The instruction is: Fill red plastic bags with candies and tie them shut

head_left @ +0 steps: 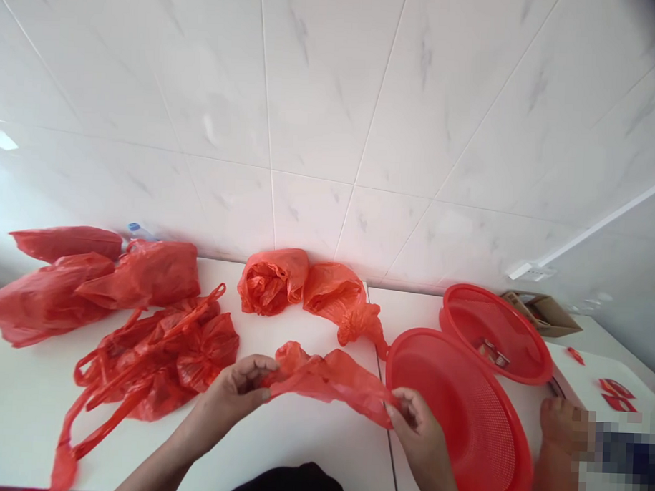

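A thin red plastic bag [333, 378] is stretched sideways between my two hands, just above the white table [299, 445]. My left hand [244, 386] pinches its left end, thumb against fingers. At the other end, my right hand [415, 417] grips the bag's corner beside the near red basket [455, 415]. To the left of my left hand lies a loose pile of red plastic bags [156, 361] with their handles sticking out. Behind the held bag sits a rolled bundle of red plastic bags [272, 279], with a crumpled strip trailing to the right.
Full red bags [144, 275] stand at the back left, near a blue-capped bottle [137, 229]. A second red basket [496, 330] holds small packets. Behind it is an open cardboard box [543, 310]. Another person's hand [562, 425] is at the right. A tiled wall borders the table.
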Tool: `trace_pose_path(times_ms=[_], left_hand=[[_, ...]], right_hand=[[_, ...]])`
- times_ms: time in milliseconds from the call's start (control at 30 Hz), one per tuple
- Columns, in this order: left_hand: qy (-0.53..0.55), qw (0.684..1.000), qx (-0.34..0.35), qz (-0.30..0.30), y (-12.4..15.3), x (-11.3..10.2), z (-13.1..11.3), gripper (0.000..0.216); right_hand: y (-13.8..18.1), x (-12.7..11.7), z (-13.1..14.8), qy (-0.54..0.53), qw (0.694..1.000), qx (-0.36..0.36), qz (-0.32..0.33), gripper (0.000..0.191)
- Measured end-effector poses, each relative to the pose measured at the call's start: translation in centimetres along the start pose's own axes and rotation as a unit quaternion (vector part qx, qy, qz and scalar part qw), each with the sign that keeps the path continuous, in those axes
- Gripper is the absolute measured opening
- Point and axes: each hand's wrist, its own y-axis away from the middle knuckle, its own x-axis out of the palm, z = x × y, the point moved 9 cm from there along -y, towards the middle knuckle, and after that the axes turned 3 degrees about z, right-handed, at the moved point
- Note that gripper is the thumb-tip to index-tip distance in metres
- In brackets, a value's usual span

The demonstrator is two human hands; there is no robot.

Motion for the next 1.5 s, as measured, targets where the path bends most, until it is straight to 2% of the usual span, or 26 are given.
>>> trace_pose_path(times_ms=[100,200,367,467,567,667,700,767,833,900,933,967,1000,1033,1067,1133,1167,1233,1267,1300,1367,1433,1500], left_hand=[[-0.055,0.998,-0.034,-0.022,0.3,-0.7,1.6,0.031],[-0.086,0.995,-0.034,-0.045,0.1,-1.3,1.6,0.033],[-0.136,0.986,0.010,-0.093,0.1,-2.7,-0.6,0.043],[-0.131,0.983,0.029,-0.124,0.0,-3.4,-1.3,0.045],[-0.131,0.983,0.030,-0.124,-0.3,-3.8,-0.8,0.045],[-0.182,0.979,0.029,-0.086,-0.4,-4.5,0.4,0.053],[-0.206,0.976,0.022,-0.070,-0.3,-4.8,1.1,0.059],[-0.258,0.965,-0.010,-0.046,0.2,-6.0,3.1,0.073],[-0.328,0.942,-0.062,-0.033,0.7,-7.1,5.8,0.087],[-0.412,0.905,-0.106,-0.028,0.7,-7.7,8.4,0.100],[-0.448,0.886,-0.115,-0.025,0.5,-7.4,9.5,0.106],[-0.473,0.874,-0.112,-0.019,0.1,-6.7,10.4,0.111],[-0.480,0.872,-0.098,-0.006,-0.4,-5.5,11.0,0.116],[-0.469,0.880,-0.076,0.012,-1.0,-3.9,11.5,0.119],[-0.443,0.895,-0.042,0.034,-1.6,-2.0,11.6,0.119],[-0.368,0.927,0.024,0.066,-2.7,1.5,11.1,0.109],[-0.331,0.940,0.043,0.076,-3.2,2.8,10.8,0.094],[-0.272,0.956,0.039,0.101,-3.9,4.8,10.5,0.049],[-0.245,0.963,0.018,0.110,-4.0,5.3,10.5,0.028],[-0.214,0.970,-0.009,0.114,-4.1,5.5,10.6,0.017],[-0.131,0.985,-0.059,0.097,-4.0,4.9,10.5,0.028],[-0.025,0.993,-0.089,0.069,-3.6,4.1,10.3,0.038],[0.078,0.990,-0.106,0.053,-3.3,3.8,10.2,0.042]], right_hand=[[0.4,1.7,-1.9,-0.034,0.999,0.014,0.037,0.040],[0.4,2.6,-2.3,-0.058,0.995,0.021,0.075,0.046],[-0.2,-0.4,-0.3,-0.064,0.997,0.013,0.031,0.039],[-0.5,-1.6,0.6,-0.101,0.995,-0.014,0.007,0.042],[-1.0,-0.8,0.1,-0.120,0.992,-0.032,0.002,0.055],[-1.8,-1.1,-1.7,-0.071,0.997,-0.042,-0.004,0.075],[-2.3,-2.2,-2.6,-0.048,0.998,-0.041,-0.010,0.079],[-3.9,-6.7,-4.8,-0.033,0.999,-0.032,-0.028,0.083],[-6.1,-13.5,-7.3,-0.032,0.998,-0.024,-0.055,0.080],[-8.4,-20.2,-9.8,-0.060,0.996,-0.006,-0.065,0.068],[-9.1,-23.2,-10.4,-0.069,0.992,-0.014,-0.102,0.065],[-8.7,-26.4,-10.3,-0.016,0.975,-0.020,-0.220,0.061],[-8.2,-27.2,-9.5,0.019,0.963,-0.026,-0.267,0.061],[-7.5,-25.9,-8.3,0.033,0.961,-0.034,-0.274,0.060],[-6.8,-22.7,-6.9,0.023,0.970,-0.033,-0.238,0.057],[-4.8,-11.2,-3.1,-0.023,0.998,-0.053,-0.040,0.064],[-3.3,-5.6,-1.2,-0.029,0.997,-0.067,0.015,0.071],[-0.6,3.9,1.0,-0.035,0.993,-0.073,0.087,0.061],[0.2,7.4,1.2,-0.046,0.990,-0.069,0.118,0.052],[0.7,10.3,0.9,-0.099,0.979,-0.050,0.170,0.048],[0.5,11.8,-0.6,-0.226,0.959,-0.003,0.169,0.046],[-0.5,10.4,-2.0,-0.335,0.933,0.021,0.131,0.047],[-1.4,8.1,-2.2,-0.334,0.937,-0.001,0.100,0.050]])
